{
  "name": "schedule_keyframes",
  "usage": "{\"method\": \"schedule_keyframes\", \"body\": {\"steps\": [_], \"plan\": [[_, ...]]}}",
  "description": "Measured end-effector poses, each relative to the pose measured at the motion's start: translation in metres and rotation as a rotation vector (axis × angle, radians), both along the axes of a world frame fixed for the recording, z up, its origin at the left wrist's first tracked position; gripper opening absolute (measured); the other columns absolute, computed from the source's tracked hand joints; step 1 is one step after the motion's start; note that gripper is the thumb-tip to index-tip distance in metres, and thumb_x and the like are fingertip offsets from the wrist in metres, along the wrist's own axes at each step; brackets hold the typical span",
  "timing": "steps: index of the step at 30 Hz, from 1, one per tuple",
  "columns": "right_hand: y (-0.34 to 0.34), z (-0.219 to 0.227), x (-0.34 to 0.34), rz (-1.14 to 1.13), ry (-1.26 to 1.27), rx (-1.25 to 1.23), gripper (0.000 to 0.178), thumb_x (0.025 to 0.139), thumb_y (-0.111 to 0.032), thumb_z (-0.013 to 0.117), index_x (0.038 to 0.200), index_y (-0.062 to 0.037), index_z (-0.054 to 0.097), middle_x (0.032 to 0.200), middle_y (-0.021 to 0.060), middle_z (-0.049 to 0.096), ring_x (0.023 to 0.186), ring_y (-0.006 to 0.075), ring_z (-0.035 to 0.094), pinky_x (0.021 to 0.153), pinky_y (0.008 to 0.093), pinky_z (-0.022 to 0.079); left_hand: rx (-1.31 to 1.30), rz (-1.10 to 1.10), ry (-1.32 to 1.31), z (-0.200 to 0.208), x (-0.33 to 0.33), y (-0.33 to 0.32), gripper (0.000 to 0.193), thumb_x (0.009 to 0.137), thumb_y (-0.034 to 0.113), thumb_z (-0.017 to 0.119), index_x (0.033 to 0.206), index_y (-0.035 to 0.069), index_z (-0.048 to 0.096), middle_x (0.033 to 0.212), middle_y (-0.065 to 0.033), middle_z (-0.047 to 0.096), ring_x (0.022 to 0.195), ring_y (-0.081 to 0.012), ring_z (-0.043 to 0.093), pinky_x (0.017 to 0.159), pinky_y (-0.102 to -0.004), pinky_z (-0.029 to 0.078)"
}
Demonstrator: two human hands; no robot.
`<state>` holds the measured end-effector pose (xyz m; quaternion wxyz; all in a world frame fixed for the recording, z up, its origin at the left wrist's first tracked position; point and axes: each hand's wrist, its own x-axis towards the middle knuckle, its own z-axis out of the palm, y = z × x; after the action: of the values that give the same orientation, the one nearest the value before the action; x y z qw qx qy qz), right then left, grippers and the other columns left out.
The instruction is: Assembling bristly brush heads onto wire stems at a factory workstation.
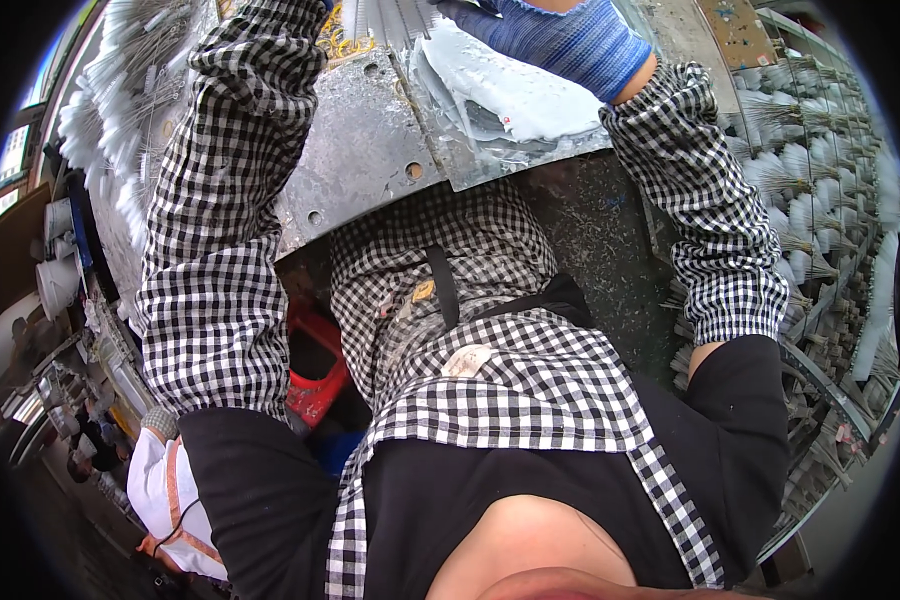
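My right hand, in a blue knitted glove, reaches over the metal worktop at the top edge. Its fingers curl toward a bundle of thin grey-white strands, but the fingertips run out of view. Whatever they grip is hidden. Of my left hand only a blue sliver of glove shows by the end of its checked sleeve; the fingers are cut off. Yellow strands lie beside the bundle. Below my right hand, a white layer of paste or powder coats the metal plate.
Racks of white bristle brushes with wire stems stand close on the right. More white brushes lie at the upper left. A red plastic stool or crate is beside my lap. Behind on the left is another person.
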<state>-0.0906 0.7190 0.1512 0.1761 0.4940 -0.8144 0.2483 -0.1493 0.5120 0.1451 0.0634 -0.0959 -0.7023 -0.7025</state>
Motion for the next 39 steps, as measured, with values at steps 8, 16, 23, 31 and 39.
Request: {"method": "schedule_keyframes", "body": {"steps": [8, 16, 23, 31, 39], "plan": [[-0.016, -0.021, -0.008, -0.317, -0.336, -0.043, 0.023, 0.086, -0.028, 0.071, 0.095, -0.0062, 0.071, 0.082, 0.0171, 0.074, 0.075, 0.0344, 0.073, 0.072, 0.0426, 0.058, -0.027, 0.125, 0.051, -0.008, -0.007, -0.001, 0.027, 0.101, 0.035, 0.069, 0.105, 0.008, 0.070, 0.083, 0.0041, 0.066, 0.071, -0.0079, 0.056, 0.065, -0.0252, 0.044], [-0.012, -0.028, -0.027, -0.482, -0.495, 0.003, 0.030, 0.084, -0.025, 0.075, 0.101, -0.0012, 0.068, 0.093, 0.0170, 0.075, 0.088, 0.0306, 0.074, 0.081, 0.0399, 0.058, -0.081, 0.178, -0.022, -0.007, -0.009, 0.015, 0.025, 0.102, 0.034, 0.067, 0.103, 0.009, 0.070, 0.080, 0.0041, 0.063, 0.069, -0.0080, 0.052, 0.064, -0.0268, 0.042], [0.000, -0.046, -0.027, -0.301, -0.474, -0.231, 0.027, 0.084, -0.020, 0.075, 0.103, -0.0013, 0.070, 0.084, 0.0098, 0.071, 0.076, 0.0206, 0.069, 0.075, 0.0345, 0.056, -0.028, 0.055, 0.092, -0.013, 0.005, 0.038, 0.019, 0.097, 0.019, 0.072, 0.110, 0.006, 0.066, 0.092, 0.0025, 0.065, 0.079, -0.0106, 0.056, 0.071, -0.0279, 0.046], [0.021, -0.103, -0.046, -0.258, -0.342, 0.047, 0.031, 0.086, -0.025, 0.067, 0.110, -0.0043, 0.068, 0.116, 0.0186, 0.066, 0.112, 0.0330, 0.061, 0.099, 0.0441, 0.048, -1.119, -0.072, 0.908, -0.028, 0.027, 0.043, 0.035, 0.077, 0.013, 0.073, 0.111, 0.017, 0.064, 0.104, -0.0055, 0.066, 0.106, -0.0299, 0.060, 0.092, -0.0443, 0.047], [0.027, -0.117, -0.042, -0.226, -0.328, 0.131, 0.031, 0.088, -0.031, 0.065, 0.108, -0.0067, 0.069, 0.111, 0.0163, 0.068, 0.108, 0.0335, 0.063, 0.096, 0.0448, 0.050, -1.240, -0.057, 0.924, -0.026, 0.034, 0.047, 0.029, 0.079, 0.019, 0.071, 0.108, 0.022, 0.065, 0.097, -0.0007, 0.065, 0.104, -0.0264, 0.061, 0.088, -0.0468, 0.046]]}}
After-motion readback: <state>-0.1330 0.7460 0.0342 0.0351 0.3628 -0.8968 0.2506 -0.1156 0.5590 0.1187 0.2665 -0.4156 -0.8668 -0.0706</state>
